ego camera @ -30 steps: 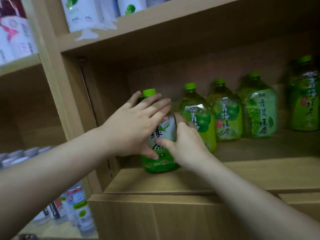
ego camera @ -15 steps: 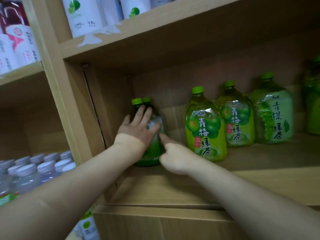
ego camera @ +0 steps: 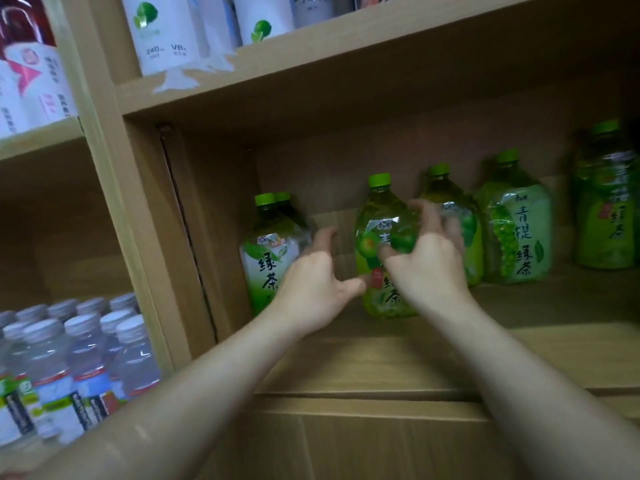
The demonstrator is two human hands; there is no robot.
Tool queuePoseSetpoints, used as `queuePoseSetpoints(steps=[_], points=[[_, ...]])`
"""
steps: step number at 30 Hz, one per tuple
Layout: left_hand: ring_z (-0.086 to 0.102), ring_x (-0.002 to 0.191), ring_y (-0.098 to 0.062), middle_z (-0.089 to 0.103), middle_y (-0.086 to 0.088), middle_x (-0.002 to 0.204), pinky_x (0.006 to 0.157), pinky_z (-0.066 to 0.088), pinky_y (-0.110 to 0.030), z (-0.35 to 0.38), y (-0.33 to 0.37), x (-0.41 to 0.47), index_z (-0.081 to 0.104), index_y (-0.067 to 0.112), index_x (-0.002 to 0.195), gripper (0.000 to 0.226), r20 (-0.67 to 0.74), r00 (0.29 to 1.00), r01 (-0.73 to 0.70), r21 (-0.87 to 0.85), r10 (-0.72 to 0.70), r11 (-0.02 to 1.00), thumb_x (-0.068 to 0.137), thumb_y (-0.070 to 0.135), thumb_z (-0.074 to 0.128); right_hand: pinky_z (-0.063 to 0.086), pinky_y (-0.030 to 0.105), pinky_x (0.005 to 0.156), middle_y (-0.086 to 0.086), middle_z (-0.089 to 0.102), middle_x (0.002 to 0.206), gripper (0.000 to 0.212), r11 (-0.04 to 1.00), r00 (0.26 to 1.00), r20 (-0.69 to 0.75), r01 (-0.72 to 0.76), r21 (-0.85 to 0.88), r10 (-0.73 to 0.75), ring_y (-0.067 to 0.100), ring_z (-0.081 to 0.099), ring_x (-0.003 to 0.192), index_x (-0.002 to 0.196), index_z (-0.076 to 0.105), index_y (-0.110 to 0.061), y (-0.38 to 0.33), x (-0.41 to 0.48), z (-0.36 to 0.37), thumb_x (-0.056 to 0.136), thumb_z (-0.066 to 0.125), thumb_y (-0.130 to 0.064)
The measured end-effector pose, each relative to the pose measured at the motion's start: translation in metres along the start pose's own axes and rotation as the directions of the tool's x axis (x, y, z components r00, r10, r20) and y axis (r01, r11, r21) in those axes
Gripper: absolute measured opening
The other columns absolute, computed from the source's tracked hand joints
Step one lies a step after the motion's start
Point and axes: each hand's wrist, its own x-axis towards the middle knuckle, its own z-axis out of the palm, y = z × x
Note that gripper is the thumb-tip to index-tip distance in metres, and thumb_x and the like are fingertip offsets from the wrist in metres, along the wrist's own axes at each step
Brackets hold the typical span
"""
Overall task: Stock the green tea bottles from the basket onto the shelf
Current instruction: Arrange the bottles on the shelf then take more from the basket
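A green tea bottle [ego camera: 268, 258] with a white and green label stands at the left end of the wooden shelf [ego camera: 540, 306], with a second one's cap [ego camera: 283, 196] right behind it. My left hand [ego camera: 317, 289] hovers open just right of that bottle, its thumb near the base of a plum green tea bottle [ego camera: 381, 216]. My right hand [ego camera: 427, 265] wraps the right side of the plum bottle, thumb on its front label. The basket is out of view.
More green bottles [ego camera: 516, 233] line the shelf to the right, one [ego camera: 602, 209] at the far right. A vertical shelf post [ego camera: 114, 220] divides off clear water bottles [ego camera: 86, 351] lower left. White bottles [ego camera: 162, 32] stand on the board above.
Both hands have left the green tea bottle, now standing pushed back at the shelf's left end. They have moved right, and my right hand has closed on the plum green tea bottle.
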Motion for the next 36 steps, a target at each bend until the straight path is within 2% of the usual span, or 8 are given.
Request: queuePoseSetpoints(steps=[8, 14, 20, 23, 25, 29, 34, 36], points=[[0.063, 0.09, -0.03, 0.063, -0.004, 0.104, 0.078, 0.053, -0.044, 0.044, 0.015, 0.011, 0.028, 0.025, 0.11, 0.055, -0.128, 0.982, 0.126, -0.082, -0.136, 0.989, 0.079, 0.038, 0.071, 0.042, 0.034, 0.103, 0.008, 0.042, 0.136, 0.07, 0.999, 0.981, 0.191, 0.019, 0.029, -0.025, 0.026, 0.053, 0.118, 0.138, 0.04, -0.027, 0.012, 0.004, -0.038, 0.076, 0.069, -0.014], [0.041, 0.116, -0.032, 0.037, -0.01, 0.123, 0.085, 0.047, -0.043, 0.053, 0.039, 0.005, 0.035, 0.021, 0.125, 0.068, -0.287, 0.954, -0.029, 0.205, 0.089, 0.978, 0.072, 0.039, 0.076, 0.042, 0.035, 0.094, 0.01, 0.044, 0.131, 0.068, 0.909, 0.917, -0.25, 0.211, -0.36, -0.312, 0.023, 0.048, 0.113, 0.138, 0.04, -0.021, 0.037, 0.007, -0.154, 0.079, 0.073, -0.032], [0.029, 0.123, -0.042, 0.032, -0.022, 0.137, 0.101, 0.028, -0.05, 0.066, 0.052, 0.021, 0.035, 0.018, 0.137, 0.089, -0.383, 0.923, -0.005, -0.063, -0.02, 0.998, 0.063, 0.027, 0.084, 0.034, 0.058, 0.096, 0.015, 0.035, 0.144, 0.089, 0.828, 0.845, -0.447, -0.008, -0.561, -0.295, 0.035, 0.03, 0.135, 0.141, 0.034, -0.031, 0.069, 0.006, -0.201, 0.066, 0.075, -0.055], [0.028, 0.129, -0.041, 0.031, -0.021, 0.143, 0.106, 0.025, -0.047, 0.067, 0.049, 0.024, 0.029, 0.019, 0.142, 0.097, -0.362, 0.925, 0.045, -0.192, -0.113, 0.98, 0.063, 0.024, 0.085, 0.031, 0.058, 0.107, 0.012, 0.017, 0.157, 0.121, 0.949, 0.947, -0.283, -0.22, -0.225, 0.153, 0.036, 0.026, 0.141, 0.148, 0.006, -0.043, 0.087, 0.01, -0.224, 0.052, 0.077, -0.066], [0.033, 0.131, -0.036, 0.031, -0.015, 0.147, 0.107, 0.03, -0.045, 0.065, 0.047, 0.026, 0.02, 0.026, 0.145, 0.103, -0.26, 0.944, 0.104, -0.343, -0.201, 0.933, 0.065, 0.024, 0.085, 0.039, 0.053, 0.106, 0.013, 0.027, 0.154, 0.131, 0.953, 0.962, -0.07, -0.271, -0.134, 0.264, 0.035, 0.04, 0.133, 0.147, 0.0, -0.045, 0.09, 0.009, -0.231, 0.044, 0.08, -0.061], [0.053, 0.116, -0.023, 0.05, -0.002, 0.135, 0.1, 0.044, -0.04, 0.063, 0.039, 0.028, 0.023, 0.03, 0.144, 0.103, -0.141, 0.954, 0.137, -0.579, -0.263, 0.804, 0.064, 0.021, 0.086, 0.043, 0.043, 0.104, 0.011, 0.042, 0.147, 0.126, 0.956, 0.978, 0.099, -0.153, -0.25, 0.183, 0.029, 0.05, 0.125, 0.15, 0.003, -0.036, 0.08, 0.011, -0.215, 0.058, 0.089, -0.036], [0.061, 0.104, -0.02, 0.062, 0.001, 0.118, 0.089, 0.052, -0.038, 0.067, 0.027, 0.025, 0.04, 0.029, 0.135, 0.085, 0.032, 0.95, 0.232, -0.734, -0.309, 0.639, 0.064, 0.022, 0.086, 0.053, 0.038, 0.088, 0.009, 0.061, 0.124, 0.127, 0.954, 0.986, 0.127, -0.068, -0.291, 0.109, 0.027, 0.066, 0.098, 0.149, 0.006, -0.035, 0.069, 0.019, -0.142, 0.051, 0.085, -0.053], [0.062, 0.102, -0.02, 0.064, 0.001, 0.117, 0.088, 0.053, -0.04, 0.069, 0.023, 0.026, 0.042, 0.028, 0.133, 0.08, 0.04, 0.951, 0.234, -0.737, -0.305, 0.634, 0.066, 0.024, 0.085, 0.051, 0.036, 0.091, 0.011, 0.058, 0.128, 0.126, 0.958, 0.983, 0.151, -0.055, -0.28, 0.1, 0.028, 0.062, 0.107, 0.15, 0.006, -0.033, 0.067, 0.025, -0.118, 0.054, 0.086, -0.052]])
